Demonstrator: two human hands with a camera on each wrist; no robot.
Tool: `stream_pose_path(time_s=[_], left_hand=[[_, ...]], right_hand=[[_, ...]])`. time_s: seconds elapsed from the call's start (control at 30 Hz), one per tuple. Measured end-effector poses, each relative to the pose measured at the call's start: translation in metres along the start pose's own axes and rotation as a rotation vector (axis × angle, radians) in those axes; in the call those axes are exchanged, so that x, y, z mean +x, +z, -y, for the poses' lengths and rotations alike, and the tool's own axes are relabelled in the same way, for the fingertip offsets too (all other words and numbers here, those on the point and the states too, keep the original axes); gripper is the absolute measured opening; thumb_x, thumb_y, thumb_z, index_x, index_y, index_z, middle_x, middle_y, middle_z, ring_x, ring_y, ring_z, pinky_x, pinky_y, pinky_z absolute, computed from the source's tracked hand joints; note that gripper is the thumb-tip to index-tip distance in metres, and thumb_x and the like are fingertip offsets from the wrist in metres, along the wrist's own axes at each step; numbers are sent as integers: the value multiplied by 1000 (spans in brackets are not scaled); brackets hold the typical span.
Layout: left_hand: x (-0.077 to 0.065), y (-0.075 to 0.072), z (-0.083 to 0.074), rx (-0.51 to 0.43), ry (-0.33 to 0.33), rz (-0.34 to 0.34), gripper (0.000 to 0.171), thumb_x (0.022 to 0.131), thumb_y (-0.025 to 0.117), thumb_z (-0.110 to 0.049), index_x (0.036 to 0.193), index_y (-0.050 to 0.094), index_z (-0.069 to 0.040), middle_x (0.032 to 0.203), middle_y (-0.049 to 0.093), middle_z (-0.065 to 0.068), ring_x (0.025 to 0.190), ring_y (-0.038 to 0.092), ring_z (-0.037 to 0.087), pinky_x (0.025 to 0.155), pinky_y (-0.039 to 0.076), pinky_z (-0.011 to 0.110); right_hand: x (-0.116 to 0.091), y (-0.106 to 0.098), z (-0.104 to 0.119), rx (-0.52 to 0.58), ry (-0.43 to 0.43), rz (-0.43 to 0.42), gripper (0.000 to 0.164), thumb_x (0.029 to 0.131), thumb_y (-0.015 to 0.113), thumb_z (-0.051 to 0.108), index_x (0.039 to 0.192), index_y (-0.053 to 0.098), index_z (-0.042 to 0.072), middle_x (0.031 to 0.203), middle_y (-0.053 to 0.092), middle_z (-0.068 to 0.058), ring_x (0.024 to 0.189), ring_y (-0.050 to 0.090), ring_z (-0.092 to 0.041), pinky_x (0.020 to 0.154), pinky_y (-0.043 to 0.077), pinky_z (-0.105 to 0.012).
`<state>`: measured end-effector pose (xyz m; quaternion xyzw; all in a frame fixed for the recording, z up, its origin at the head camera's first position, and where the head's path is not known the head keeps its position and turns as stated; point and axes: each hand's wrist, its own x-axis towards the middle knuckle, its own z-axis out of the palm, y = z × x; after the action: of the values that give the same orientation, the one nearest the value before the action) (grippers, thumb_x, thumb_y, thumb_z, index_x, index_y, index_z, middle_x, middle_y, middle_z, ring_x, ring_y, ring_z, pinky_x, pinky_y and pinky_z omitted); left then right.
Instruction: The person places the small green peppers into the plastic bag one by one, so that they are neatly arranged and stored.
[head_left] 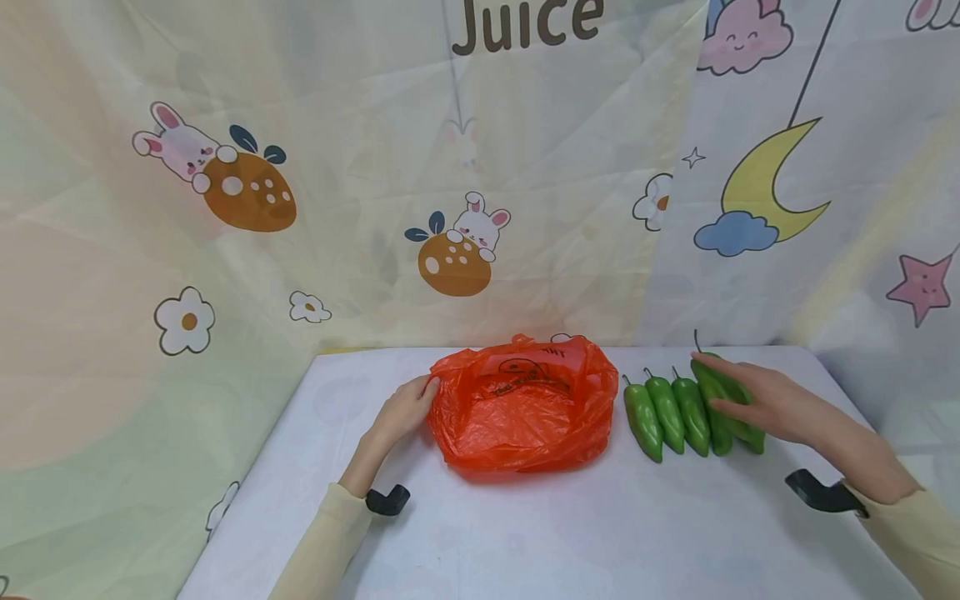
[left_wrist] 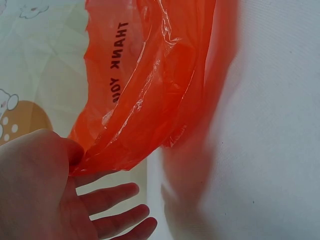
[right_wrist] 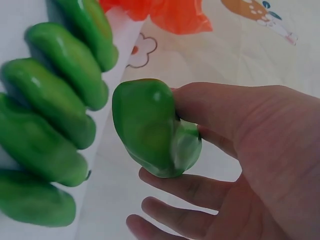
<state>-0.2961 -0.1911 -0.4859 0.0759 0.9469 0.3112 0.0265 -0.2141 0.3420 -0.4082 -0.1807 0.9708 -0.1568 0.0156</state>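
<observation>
A red plastic bag (head_left: 525,417) with black print lies with its mouth spread wide in the middle of the table. My left hand (head_left: 402,410) pinches its left rim between thumb and index finger; in the left wrist view the other fingers (left_wrist: 112,199) stretch out below the red film (left_wrist: 165,75). My right hand (head_left: 776,402) holds a green pepper (head_left: 711,377) between thumb and fingers, above a row of similar peppers. In the right wrist view the held pepper (right_wrist: 145,125) shows its blunt end, apart from the row of peppers (right_wrist: 45,105).
Several green peppers (head_left: 666,412) lie side by side right of the bag, stems toward the back. A white table (head_left: 525,533) carries everything. A printed cloth (head_left: 360,167) hangs behind it. Black straps with mounts (head_left: 825,493) sit at both wrists.
</observation>
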Motion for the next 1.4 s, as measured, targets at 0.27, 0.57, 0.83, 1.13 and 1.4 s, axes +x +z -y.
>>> stream_pose_path(time_s=[0.27,0.57,0.83,1.13,1.4], left_hand=[[-1,1,0,-10,-2,9,51,107,39,-45,140,58,-11,132,66,8,123,61,29,106,47,53],[1,1,1,-24,-2,17,52,107,39,-46,142,57,-11,134,65,8,125,60,28,106,47,52],[3,2,3,-21,4,26,53,107,39,-46,142,56,-10,136,64,9,127,59,29,108,46,52],[2,2,3,-14,10,22,52,107,39,-45,142,56,-10,135,64,10,126,60,29,107,47,53],[2,2,5,-20,-7,28,53,107,39,-45,143,55,-10,136,63,9,127,59,29,108,46,52]], right_hand=[[5,-6,16,2,-17,3,72,93,72,29,153,38,10,134,58,-31,115,60,-46,88,53,-61],[11,-13,30,11,-23,12,72,93,71,32,154,38,12,140,54,-30,122,56,-49,91,51,-63],[16,-15,48,37,-53,5,70,94,71,34,154,39,15,142,54,-26,124,55,-47,94,50,-63],[25,-18,65,51,-62,32,72,94,71,35,155,38,19,146,52,-23,130,51,-46,97,49,-63],[34,-24,82,36,-102,60,72,93,71,31,156,37,20,146,53,-22,130,53,-45,96,51,-60]])
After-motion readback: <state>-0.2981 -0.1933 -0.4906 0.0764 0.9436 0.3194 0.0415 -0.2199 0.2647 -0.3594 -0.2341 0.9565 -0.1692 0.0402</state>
